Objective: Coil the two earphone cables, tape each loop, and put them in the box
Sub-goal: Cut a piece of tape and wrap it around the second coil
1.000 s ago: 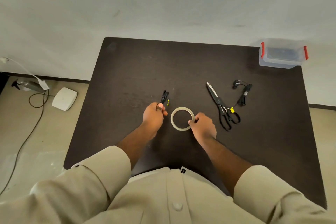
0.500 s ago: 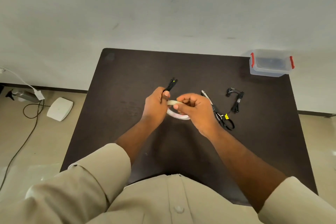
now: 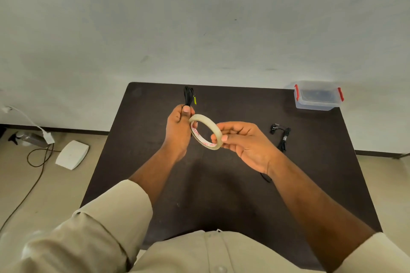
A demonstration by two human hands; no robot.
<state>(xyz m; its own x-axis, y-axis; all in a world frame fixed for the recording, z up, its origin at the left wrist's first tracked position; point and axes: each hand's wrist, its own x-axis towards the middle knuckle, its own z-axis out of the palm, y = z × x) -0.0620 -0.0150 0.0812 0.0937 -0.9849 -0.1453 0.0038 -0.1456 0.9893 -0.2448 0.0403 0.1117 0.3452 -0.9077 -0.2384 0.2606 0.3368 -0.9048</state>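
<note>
My left hand (image 3: 177,131) is raised above the dark table (image 3: 221,184) and grips a coiled black earphone cable (image 3: 188,96) with a small yellow tag; the coil sticks up out of my fist. My right hand (image 3: 246,144) holds a translucent tape roll (image 3: 207,132) by its near rim, tilted, with its far rim touching my left thumb. A second black earphone cable (image 3: 282,137) lies coiled on the table to the right. The clear plastic box (image 3: 318,97) with red clips stands at the table's far right corner.
The scissors are hidden behind my right wrist, with only a bit of black handle (image 3: 266,178) showing. On the floor to the left lie a white flat device (image 3: 72,154), a cable (image 3: 33,162) and a white plug (image 3: 47,137). A pale wall runs behind the table.
Both hands have risen off the table. My right hand picked the tape roll up and brought it against my left hand, which lifted the coiled cable. The view tilted upward.
</note>
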